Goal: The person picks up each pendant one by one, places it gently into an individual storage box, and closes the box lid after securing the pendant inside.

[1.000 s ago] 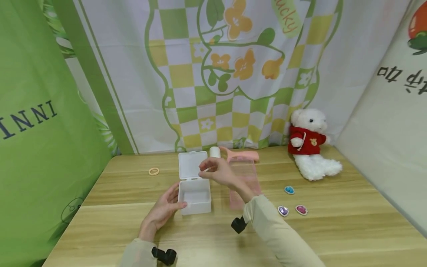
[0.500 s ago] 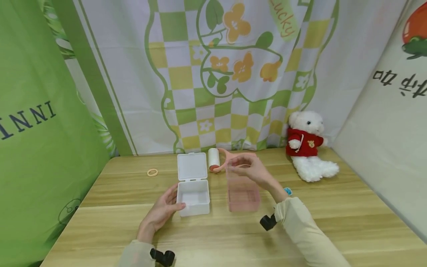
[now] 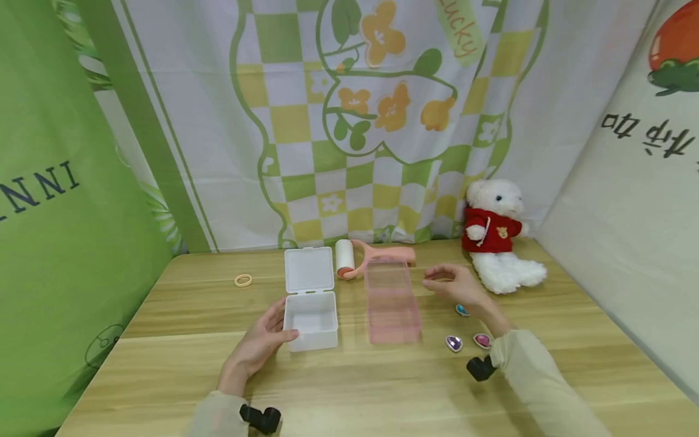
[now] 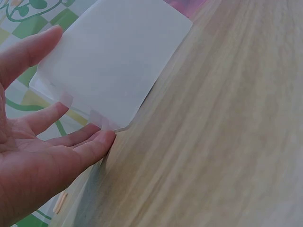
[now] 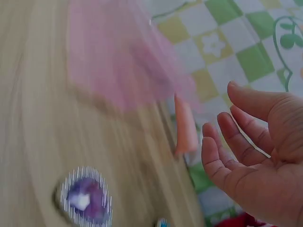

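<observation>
A white plastic box (image 3: 311, 337) stands on the table with its lid (image 3: 309, 270) hinged back. My left hand (image 3: 259, 343) holds the box at its left side, thumb at the front corner and fingers along the side; the left wrist view shows the fingertips (image 4: 106, 137) against the box wall. My right hand (image 3: 455, 288) hovers over the table, fingers loosely bent and nothing in them. Partly covered by that hand is a blue gem (image 3: 462, 310). Nearer lie a purple gem (image 3: 454, 343) and a pink gem (image 3: 482, 340), both with pale rims.
Between the hands stands a clear pink box (image 3: 394, 331), lid open. Behind it lies a pink-handled roller (image 3: 384, 254) with a white roll. A pale orange ring (image 3: 243, 280) sits at left. A white teddy bear (image 3: 494, 237) in red leans at the back right.
My right hand has moved right, from above the white box's lid, past the pink box, to near the blue gem. My left hand has stayed at the white box.
</observation>
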Demonstrator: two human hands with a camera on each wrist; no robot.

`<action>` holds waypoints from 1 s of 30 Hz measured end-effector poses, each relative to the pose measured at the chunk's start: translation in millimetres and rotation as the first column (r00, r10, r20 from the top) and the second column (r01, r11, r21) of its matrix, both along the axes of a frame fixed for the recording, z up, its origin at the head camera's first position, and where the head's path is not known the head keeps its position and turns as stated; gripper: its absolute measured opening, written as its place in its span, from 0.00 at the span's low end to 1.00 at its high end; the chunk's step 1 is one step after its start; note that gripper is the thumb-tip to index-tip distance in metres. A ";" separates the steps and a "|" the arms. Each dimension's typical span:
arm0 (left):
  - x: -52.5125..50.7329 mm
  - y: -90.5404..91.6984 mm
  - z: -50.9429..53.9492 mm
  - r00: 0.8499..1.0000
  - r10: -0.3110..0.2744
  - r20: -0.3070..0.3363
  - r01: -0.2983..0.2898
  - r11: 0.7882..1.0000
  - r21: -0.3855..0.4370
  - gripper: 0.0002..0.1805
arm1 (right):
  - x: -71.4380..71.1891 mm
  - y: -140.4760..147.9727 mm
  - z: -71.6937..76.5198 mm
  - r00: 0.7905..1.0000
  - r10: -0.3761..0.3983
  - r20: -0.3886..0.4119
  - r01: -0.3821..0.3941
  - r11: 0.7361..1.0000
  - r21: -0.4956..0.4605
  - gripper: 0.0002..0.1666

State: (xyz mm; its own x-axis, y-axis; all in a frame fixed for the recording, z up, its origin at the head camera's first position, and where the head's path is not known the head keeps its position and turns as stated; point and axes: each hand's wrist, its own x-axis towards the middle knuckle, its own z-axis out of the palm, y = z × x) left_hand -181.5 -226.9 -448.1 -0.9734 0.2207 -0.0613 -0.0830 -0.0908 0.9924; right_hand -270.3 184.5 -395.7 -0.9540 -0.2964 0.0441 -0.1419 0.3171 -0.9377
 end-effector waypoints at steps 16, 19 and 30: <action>2.7 -2.6 0.3 1.000 -0.009 0.011 0.009 1.000 0.008 0.48 | -3.7 69.9 -40.0 0.995 -0.065 0.074 0.064 0.998 0.016 0.27; 3.1 -2.6 0.2 1.000 -0.014 0.012 0.014 1.000 0.006 0.48 | -2.1 75.5 -42.8 0.995 -0.054 0.079 0.048 0.996 0.071 0.29; 1.2 -1.5 0.7 1.000 -0.015 0.010 0.015 1.000 0.008 0.48 | -3.5 82.5 -44.5 0.998 0.008 0.057 -0.018 0.983 0.184 0.27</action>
State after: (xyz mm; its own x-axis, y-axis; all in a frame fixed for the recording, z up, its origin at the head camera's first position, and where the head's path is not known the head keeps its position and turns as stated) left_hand -180.3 -228.4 -447.4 -0.9694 0.2355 -0.0688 -0.0940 -0.0973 0.9908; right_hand -273.8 267.0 -440.1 -0.9494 -0.3072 -0.0658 -0.0963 0.4841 -0.8697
